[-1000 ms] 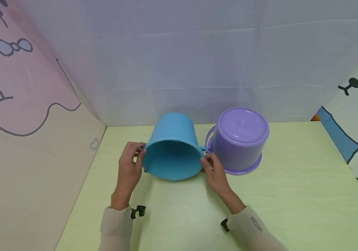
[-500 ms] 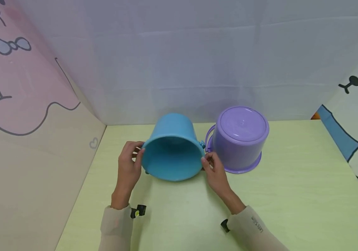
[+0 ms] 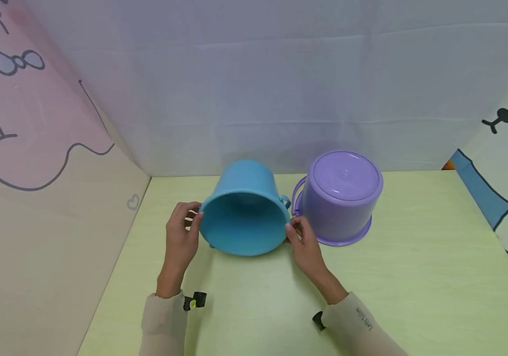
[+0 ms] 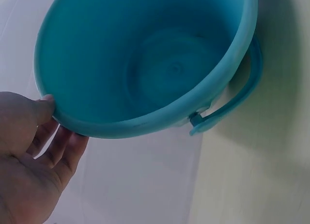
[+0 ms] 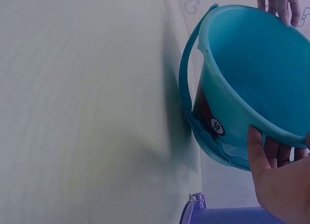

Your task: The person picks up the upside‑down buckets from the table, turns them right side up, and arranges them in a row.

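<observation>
Both hands hold a blue bucket (image 3: 247, 175) tipped on its side, its mouth facing the person in the head view. My left hand (image 3: 181, 237) pinches the rim at the left; in the left wrist view its thumb lies on the inner side and the fingers behind. My right hand (image 3: 307, 249) grips the rim on the opposite side, seen closer in the right wrist view. The bucket's blue handle (image 5: 185, 74) hangs down along the table side, and a dark label (image 5: 215, 126) shows on the outer wall. Nothing is visible inside the bucket.
A purple bucket (image 3: 343, 207) stands upside down just right of the blue one, its handle (image 3: 296, 198) on the side toward it. The pale yellow-green table (image 3: 423, 277) meets a whitish cloth wall (image 3: 254, 89) behind. Printed panels flank both sides.
The blue bucket has turned slightly counter-clockwise in the hands, its right handle joint moving up. My left hand has shifted a little left. The purple bucket stays put.
</observation>
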